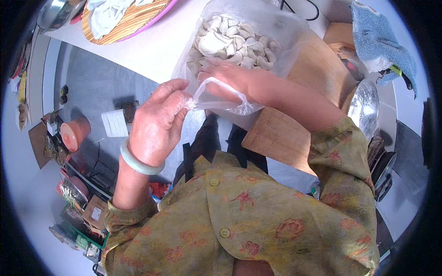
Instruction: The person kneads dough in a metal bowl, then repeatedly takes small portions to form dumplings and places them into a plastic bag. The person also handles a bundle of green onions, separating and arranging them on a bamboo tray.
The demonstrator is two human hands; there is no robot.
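Observation:
A translucent plastic bag lies at the counter's near edge, its mouth towards me. Inside are many pale, flour-dusted dumplings, with one larger white piece among them at the left. My left hand, a pale green bangle on its wrist, pinches the bag's rim by a loop handle between thumb and fingers. Through the mouth reaches my right hand, palm down at the near side of the dumplings; its fingertips are partly hidden by plastic and dumplings, and no held dumpling can be made out.
A round slatted tray with a pink rim and white cloth stands at the back left of the white counter. A wooden board juts out below my right forearm. To the right are a metal bowl and a blue towel.

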